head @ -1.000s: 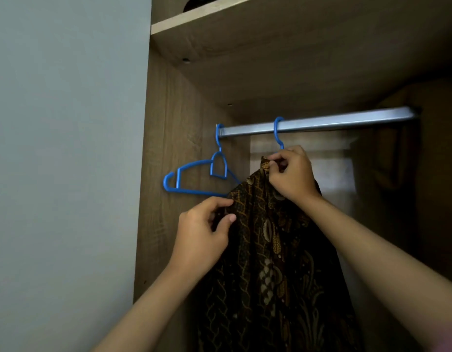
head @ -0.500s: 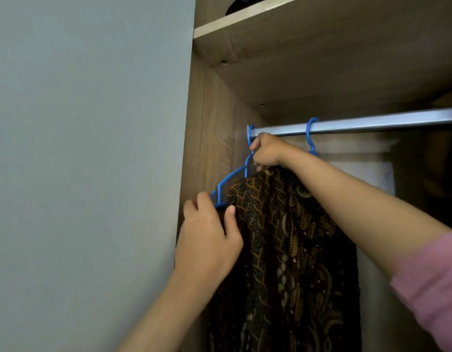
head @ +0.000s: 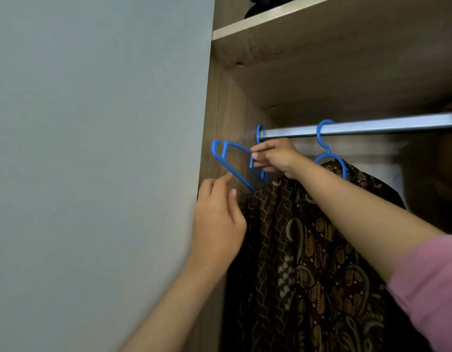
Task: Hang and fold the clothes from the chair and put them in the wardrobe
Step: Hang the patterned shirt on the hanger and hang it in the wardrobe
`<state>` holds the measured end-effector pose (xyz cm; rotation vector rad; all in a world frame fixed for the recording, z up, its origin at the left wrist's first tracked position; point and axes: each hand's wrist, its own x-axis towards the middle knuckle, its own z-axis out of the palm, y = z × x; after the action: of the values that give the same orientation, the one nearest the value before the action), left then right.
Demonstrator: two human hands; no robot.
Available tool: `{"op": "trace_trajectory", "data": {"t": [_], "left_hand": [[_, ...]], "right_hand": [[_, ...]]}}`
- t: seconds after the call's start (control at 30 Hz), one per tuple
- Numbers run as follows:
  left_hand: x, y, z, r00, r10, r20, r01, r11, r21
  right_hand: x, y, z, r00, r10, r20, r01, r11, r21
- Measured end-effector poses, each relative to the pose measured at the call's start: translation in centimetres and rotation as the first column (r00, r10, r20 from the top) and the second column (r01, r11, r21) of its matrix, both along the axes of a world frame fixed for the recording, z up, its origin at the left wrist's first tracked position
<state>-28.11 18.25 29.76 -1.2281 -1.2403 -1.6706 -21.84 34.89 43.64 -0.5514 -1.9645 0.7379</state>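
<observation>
- Head view: we see the right hand (head: 278, 158) pinching the neck of the empty blue hanger (head: 235, 162) between thumb and curled fingers, just under the left end of the rail (head: 372, 127).
- Our left hand (head: 217, 219) hovers with fingers loosely spread and holds nothing; its fingertips sit just below the hanger's lower bar, and we cannot tell whether they touch it.
- That hanger is thin moulded plastic, smooth, tilted with its arm poking out past the wardrobe side panel (head: 220, 110); its hook loops the flat grey metal rail.
- A second blue hanger (head: 329, 158) hooks the rail to the right and carries the batik shirt (head: 308, 262), soft dark brown cloth printed with gold leaf and scale motifs, hanging inside the wardrobe.
- Wood-grain shelf (head: 296, 34) above; matte grey wall (head: 92, 148) on the left; pink sleeve (head: 428, 288).
- Half a second ago the left hand gripped the hanger's arm end; now it has let go, and the hanger is swung higher.
- We read no writing or labels.
</observation>
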Motion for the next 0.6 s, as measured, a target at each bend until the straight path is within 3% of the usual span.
{"op": "trace_trajectory", "data": {"t": [0.2,0.6], "left_hand": [[0.7,-0.1,2.6,0.997,0.046,0.054,-0.041,0.996,-0.081],[-0.3,-0.1,3.9,0.993,-0.075,-0.088,0.086,0.988,0.125]], "right_hand": [[-0.9,-1.1,-1.3,0.999,0.048,0.015,-0.048,0.998,0.028],[0.0,-0.5,-1.6,0.989,0.02,-0.148,-0.005,0.995,0.104]]}}
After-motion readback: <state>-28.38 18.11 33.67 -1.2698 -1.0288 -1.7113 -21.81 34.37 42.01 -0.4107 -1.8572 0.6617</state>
